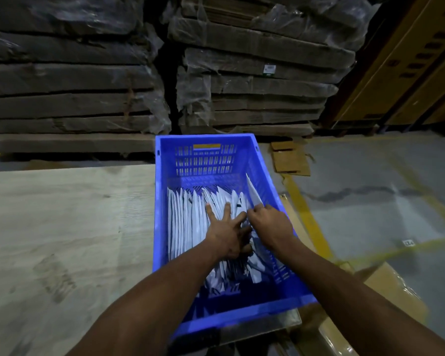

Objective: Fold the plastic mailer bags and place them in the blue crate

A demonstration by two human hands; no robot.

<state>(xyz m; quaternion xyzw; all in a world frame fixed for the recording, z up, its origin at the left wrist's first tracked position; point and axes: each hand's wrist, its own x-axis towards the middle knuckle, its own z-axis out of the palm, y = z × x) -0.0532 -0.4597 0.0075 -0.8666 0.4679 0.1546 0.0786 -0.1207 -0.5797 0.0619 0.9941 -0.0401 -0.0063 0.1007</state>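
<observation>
The blue crate (162, 201) stands at the right end of a wooden table and holds several folded white mailer bags (188, 222) packed upright in rows. My left hand (226, 235) lies inside the crate with fingers spread, pressing flat on the standing bags. My right hand (270, 224) is beside it and pinches a folded white mailer bag (253, 192) that sticks up against the crate's right wall. More loose white bags lie under my forearms near the crate's front.
A pale wooden tabletop (62, 240) stretches left of the crate. Wrapped stacks of flat cardboard (254, 80) rise behind. To the right are a grey floor with yellow lines (303, 211), cardboard scraps (290, 159) and a wrapped carton (385, 291).
</observation>
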